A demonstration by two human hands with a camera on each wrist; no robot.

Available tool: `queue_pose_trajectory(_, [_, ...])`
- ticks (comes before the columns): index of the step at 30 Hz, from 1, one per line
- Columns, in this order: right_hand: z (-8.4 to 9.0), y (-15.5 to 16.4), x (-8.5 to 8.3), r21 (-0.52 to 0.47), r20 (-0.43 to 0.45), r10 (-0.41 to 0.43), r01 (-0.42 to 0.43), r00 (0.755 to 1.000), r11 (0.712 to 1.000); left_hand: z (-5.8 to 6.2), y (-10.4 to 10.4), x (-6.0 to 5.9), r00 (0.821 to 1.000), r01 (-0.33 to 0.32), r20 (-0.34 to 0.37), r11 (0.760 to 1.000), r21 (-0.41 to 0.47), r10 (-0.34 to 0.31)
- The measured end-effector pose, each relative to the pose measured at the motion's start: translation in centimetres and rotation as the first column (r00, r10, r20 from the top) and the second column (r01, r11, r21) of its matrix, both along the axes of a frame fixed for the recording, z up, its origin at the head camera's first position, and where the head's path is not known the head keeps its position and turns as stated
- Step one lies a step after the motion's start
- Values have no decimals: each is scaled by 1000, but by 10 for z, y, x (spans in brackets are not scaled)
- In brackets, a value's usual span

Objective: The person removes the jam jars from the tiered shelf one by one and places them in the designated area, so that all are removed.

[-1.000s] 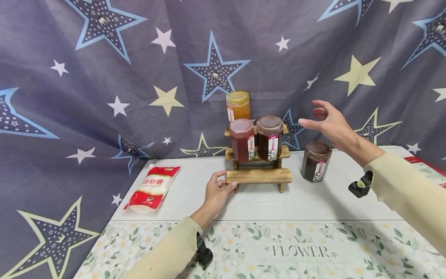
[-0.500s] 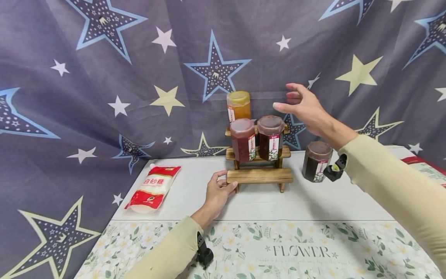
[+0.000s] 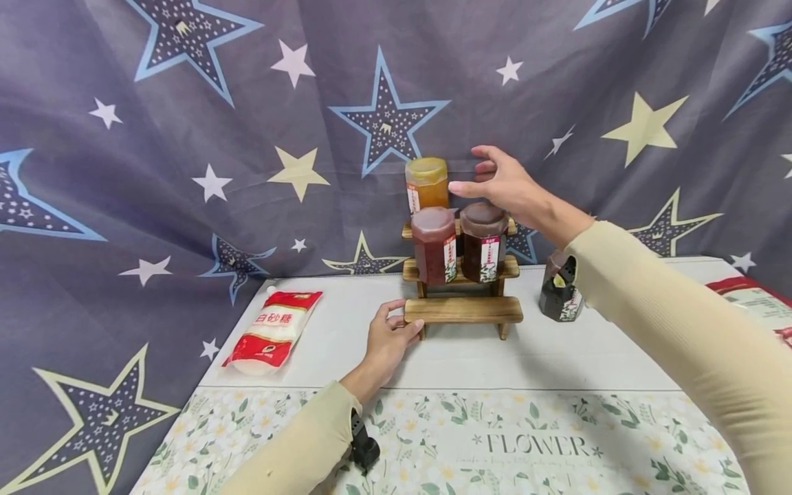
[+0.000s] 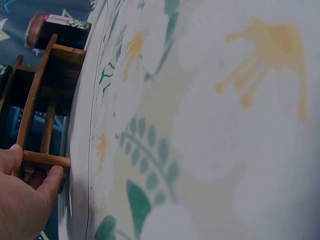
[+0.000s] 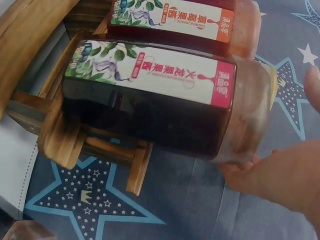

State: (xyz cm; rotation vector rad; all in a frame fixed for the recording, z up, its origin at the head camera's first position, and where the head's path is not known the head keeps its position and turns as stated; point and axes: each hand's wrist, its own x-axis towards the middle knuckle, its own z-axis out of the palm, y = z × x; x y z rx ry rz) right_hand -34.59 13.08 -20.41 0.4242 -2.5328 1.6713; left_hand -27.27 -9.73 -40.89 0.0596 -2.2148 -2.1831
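Note:
A three-tier wooden stand (image 3: 463,311) stands on the table; my left hand (image 3: 385,349) grips the left end of its lowest board, thumb in front. A red jam jar (image 3: 434,254) and a dark jam jar (image 3: 478,256) sit side by side on the middle tier. Behind the red one, on the top tier, is a yellow-orange jar (image 3: 432,196). My right hand (image 3: 509,184) is held above and behind the dark jar, fingers apart and holding nothing, its thumb tip right at the orange jar's side. In the right wrist view the dark jar (image 5: 150,105) partly covers that hand.
Right of the stand, another dark jar (image 3: 570,311) is partly hidden by the right wrist's camera. A red and white sugar bag (image 3: 272,333) lies at the left, and a red and white package (image 3: 757,306) at the right edge. A starry curtain (image 3: 346,213) hangs behind.
My right hand has moved left, from above the separate dark jar to beside the orange jar on the top tier. The left hand keeps its grip on the stand.

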Motion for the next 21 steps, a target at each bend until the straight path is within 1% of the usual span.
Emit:
queue_pose_trajectory(7, [6,-14,-8,73,1,-24,24,1000,997,1,1,0,1000,-8,-3,1000,13,8])
queue_pose_trajectory(12, [6,-27,-17,118,1,-1,1,1000,993,1,0,1,1000,-3,-6,1000,11,3])
queue_pose_trajectory(16, [7,-39,-24,156,7,43,-44,999,987,1,0,1,1000,-1,-10,1000,9,1])
queue_pose_trajectory(18, [8,-44,-27,186,-4,58,-56,998,981,0,0,1,1000,1,-12,1000,5,-1])
queue_pose_trajectory(21, [11,-51,-32,239,-29,50,-42,998,970,0,0,0,1000,5,-13,1000,6,-5])
